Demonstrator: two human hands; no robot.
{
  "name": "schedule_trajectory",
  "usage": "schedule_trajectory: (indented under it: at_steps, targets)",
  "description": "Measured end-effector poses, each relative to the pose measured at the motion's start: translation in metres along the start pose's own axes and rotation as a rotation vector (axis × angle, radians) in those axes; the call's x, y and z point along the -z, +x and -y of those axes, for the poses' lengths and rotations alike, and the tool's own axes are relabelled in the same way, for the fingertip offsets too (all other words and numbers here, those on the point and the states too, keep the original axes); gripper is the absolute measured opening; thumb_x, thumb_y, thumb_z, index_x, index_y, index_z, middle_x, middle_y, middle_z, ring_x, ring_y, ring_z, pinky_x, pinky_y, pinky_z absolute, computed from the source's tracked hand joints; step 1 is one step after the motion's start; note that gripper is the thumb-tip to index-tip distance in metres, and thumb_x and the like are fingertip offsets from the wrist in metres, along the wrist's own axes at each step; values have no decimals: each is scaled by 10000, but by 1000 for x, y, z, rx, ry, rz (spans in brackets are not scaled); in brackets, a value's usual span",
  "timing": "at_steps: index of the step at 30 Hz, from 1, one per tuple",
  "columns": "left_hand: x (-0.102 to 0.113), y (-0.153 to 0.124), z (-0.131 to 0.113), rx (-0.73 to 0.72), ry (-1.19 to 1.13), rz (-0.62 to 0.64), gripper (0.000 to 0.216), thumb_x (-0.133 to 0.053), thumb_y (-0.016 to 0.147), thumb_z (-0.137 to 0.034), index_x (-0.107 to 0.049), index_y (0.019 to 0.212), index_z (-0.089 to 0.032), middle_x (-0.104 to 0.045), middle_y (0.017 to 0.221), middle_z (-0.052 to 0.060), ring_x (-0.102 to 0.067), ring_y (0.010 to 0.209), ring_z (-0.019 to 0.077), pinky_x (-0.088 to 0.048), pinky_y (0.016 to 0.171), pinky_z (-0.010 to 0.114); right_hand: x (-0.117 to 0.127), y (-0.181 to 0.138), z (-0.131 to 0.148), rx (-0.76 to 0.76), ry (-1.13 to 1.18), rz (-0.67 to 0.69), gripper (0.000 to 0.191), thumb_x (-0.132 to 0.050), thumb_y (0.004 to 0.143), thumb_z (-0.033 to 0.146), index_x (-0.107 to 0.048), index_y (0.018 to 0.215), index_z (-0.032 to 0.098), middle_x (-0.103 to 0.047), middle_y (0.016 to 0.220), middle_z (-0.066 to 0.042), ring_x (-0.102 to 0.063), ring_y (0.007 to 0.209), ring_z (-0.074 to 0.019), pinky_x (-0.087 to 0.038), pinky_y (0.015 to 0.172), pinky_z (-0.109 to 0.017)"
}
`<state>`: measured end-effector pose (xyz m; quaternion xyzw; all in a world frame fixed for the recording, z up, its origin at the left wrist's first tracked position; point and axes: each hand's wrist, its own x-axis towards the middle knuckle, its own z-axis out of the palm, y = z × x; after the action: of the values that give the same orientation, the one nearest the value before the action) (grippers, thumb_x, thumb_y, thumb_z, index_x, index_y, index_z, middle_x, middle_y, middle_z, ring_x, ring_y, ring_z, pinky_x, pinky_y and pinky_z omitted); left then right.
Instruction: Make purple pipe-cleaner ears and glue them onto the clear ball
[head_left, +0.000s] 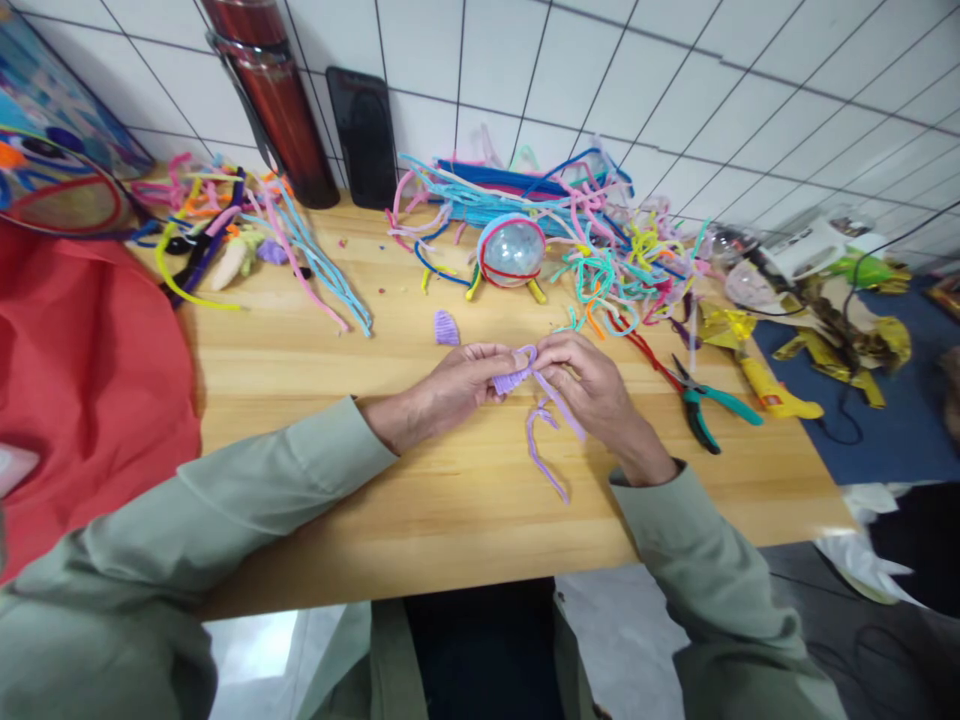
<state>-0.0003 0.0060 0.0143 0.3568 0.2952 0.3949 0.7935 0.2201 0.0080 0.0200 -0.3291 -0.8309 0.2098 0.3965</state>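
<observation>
My left hand [459, 383] and my right hand [589, 385] meet over the wooden table [300, 370], both pinched on a lilac pipe cleaner [536, 405]. The left fingers grip its tightly coiled end. The right fingers hold the wire just beside the coil, and the loose tail curls down onto the table below my hands. A second small lilac coil [446, 328] lies on the table just beyond my left hand.
A clear ball wrapped in pipe cleaners [511, 250] stands behind, with a tangled pile of coloured pipe cleaners [600, 250] and another heap [225, 230] at left. Teal-handled pliers [705, 405] and a yellow tool [772, 395] lie to the right. A red flask [274, 100], a dark phone [365, 135] and a red cloth [82, 380] are also here.
</observation>
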Motion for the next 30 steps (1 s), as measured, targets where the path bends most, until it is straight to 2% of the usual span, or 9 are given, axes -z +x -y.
schedule_trajectory:
  at_steps: [3,8,15,21,25,30]
  targets:
    - [1,1,1,36,-28,9,407,-1017,683,-467,-787,784,-148,-636,687,-15,-519,616,71,-402,584,201,1,-1,-2,2,-16,1,215,-623,1109,440,-770,1064,290,-757,1073,-65,-721,1025,-232,-597,946,-425]
    - [2,0,0,58,-12,40,423,-1020,674,-472,-742,707,-155,-610,654,-22,-506,612,69,-398,602,199,2,-1,-3,32,-7,12,178,-662,1092,419,-778,1055,288,-738,1075,-60,-713,1012,-224,-591,943,-408]
    - [-1,-2,1,-3,102,8,420,-979,698,-500,-723,686,-167,-582,649,-18,-472,612,89,-356,613,246,8,1,0,10,22,56,138,-687,1075,389,-762,1012,292,-739,1042,-58,-709,989,-234,-587,907,-415]
    - [4,0,5,-129,257,-80,435,-970,687,-548,-766,743,-168,-636,680,-4,-485,643,109,-360,653,277,3,2,4,-132,77,57,172,-752,1019,407,-734,922,266,-742,948,-43,-696,915,-223,-576,849,-393]
    - [6,3,7,-132,228,-85,458,-942,731,-600,-759,730,-180,-618,682,-8,-466,631,106,-335,625,279,-3,-1,4,-326,316,16,219,-831,953,424,-697,985,254,-728,911,-7,-682,816,-176,-583,796,-347]
    - [2,2,5,-128,192,-79,485,-944,715,-627,-751,719,-181,-616,691,-3,-459,632,105,-322,605,273,-2,-2,3,-451,543,45,369,-879,905,532,-694,1037,241,-763,968,-22,-731,874,-177,-601,791,-323]
